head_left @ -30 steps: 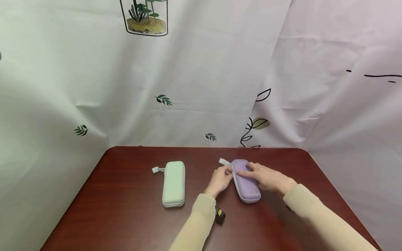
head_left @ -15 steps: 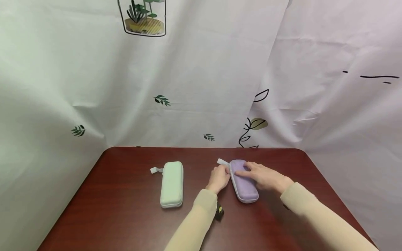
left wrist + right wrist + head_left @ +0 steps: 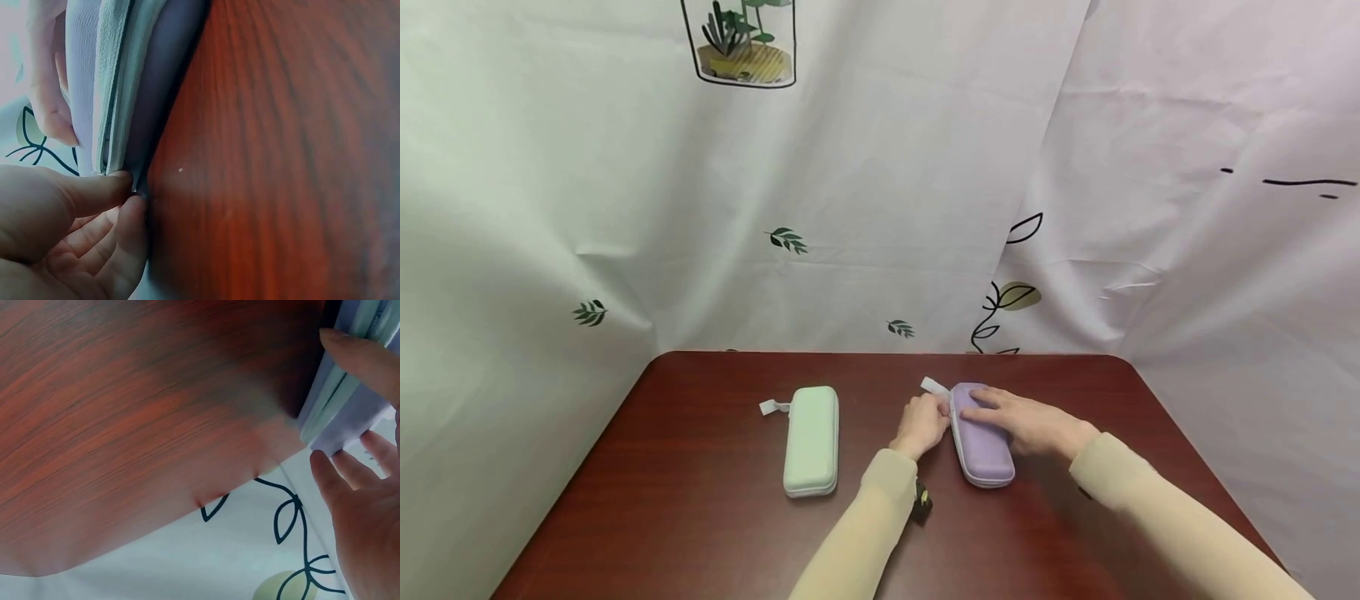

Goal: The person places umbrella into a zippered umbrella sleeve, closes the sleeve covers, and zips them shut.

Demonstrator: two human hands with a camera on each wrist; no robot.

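Note:
A purple zip case (image 3: pixel 985 450) lies on the right half of the table, with a white pull strap (image 3: pixel 934 386) at its far left corner. My left hand (image 3: pixel 922 423) is at its left side; thumb and forefinger pinch the zipper pull (image 3: pixel 134 187), which is mostly hidden by the fingertips. The zip seam (image 3: pixel 115 94) beside them looks closed along its visible stretch. From the right, my right hand (image 3: pixel 1033 423) holds the case, fingers over its top and thumb along its side. A pale green zip case (image 3: pixel 812 442) lies to the left, untouched.
The dark red wooden table (image 3: pixel 700 517) has rounded far corners. Behind it hangs a pale printed cloth (image 3: pixel 880 208). A small white strap (image 3: pixel 773 407) sticks out from the green case. A black wrist device (image 3: pixel 922 502) sits under my left cuff.
My left fingers have curled in more tightly beside the purple case. That case has turned slightly, its near end shifting left. An upper right finger has slid left across its top.

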